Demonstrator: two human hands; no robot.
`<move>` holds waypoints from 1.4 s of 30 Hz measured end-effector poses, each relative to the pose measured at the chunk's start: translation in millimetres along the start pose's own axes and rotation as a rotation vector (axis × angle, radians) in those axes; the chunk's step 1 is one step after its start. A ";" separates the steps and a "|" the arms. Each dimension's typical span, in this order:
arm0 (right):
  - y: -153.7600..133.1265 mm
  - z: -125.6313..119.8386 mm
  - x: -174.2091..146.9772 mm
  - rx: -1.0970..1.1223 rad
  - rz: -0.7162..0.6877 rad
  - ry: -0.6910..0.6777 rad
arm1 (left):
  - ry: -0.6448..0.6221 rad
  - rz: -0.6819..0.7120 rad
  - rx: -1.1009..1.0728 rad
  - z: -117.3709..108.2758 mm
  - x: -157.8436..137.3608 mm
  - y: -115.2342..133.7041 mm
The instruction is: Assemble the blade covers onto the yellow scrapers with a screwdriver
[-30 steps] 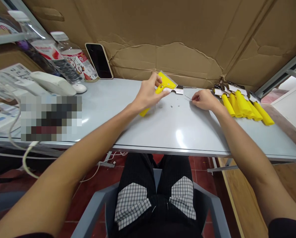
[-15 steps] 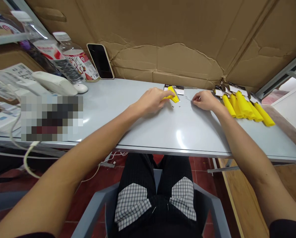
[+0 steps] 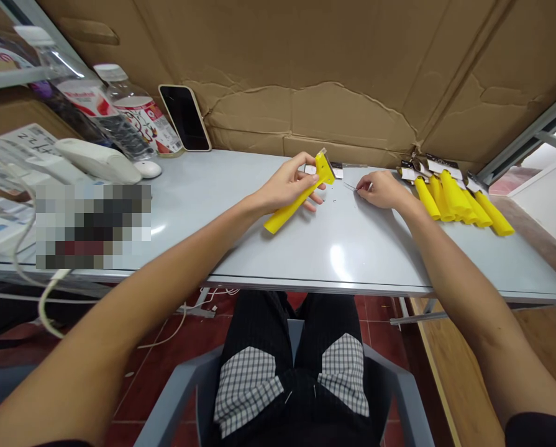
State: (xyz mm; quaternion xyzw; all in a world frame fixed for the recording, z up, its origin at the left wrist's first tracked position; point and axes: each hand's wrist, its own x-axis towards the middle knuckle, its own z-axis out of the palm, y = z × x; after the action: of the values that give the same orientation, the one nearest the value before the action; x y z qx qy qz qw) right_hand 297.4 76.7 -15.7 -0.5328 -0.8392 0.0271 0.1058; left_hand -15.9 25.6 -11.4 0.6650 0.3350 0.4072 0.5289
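A yellow scraper (image 3: 291, 214) with a metal blade at its head is held up in my left hand (image 3: 291, 185), its handle slanting down to the left. My thumb lies on the scraper's neck and the other fingers are behind it. My right hand (image 3: 379, 189) rests on the table, fingers pinching a thin metal piece (image 3: 350, 186) like a small hex key; its exact kind is hard to see. Two tiny screws (image 3: 334, 200) lie on the table between my hands. Behind the scraper lies a black and white card (image 3: 337, 171).
Several yellow-handled scrapers (image 3: 459, 195) with packaging cards lie at the right. At the left stand a phone (image 3: 185, 118), bottles (image 3: 150, 118), a white mouse (image 3: 148, 168) and cables. Cardboard (image 3: 352, 118) lines the table's back edge.
My left hand has lifted and turned the scraper, so its long handle and holed head now face me. My right hand stays nearly in place with the thin metal piece.
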 end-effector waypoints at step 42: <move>-59.9 27.7 -14.9 0.102 -0.207 0.100 | 0.335 -0.153 -0.076 26.9 4.7 -8.2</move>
State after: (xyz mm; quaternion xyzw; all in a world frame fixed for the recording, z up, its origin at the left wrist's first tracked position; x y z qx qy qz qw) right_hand 244.5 39.4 -35.5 -0.4380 -0.8809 0.0320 0.1767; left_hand 10.2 19.9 -21.4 0.5399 0.4522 0.4835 0.5199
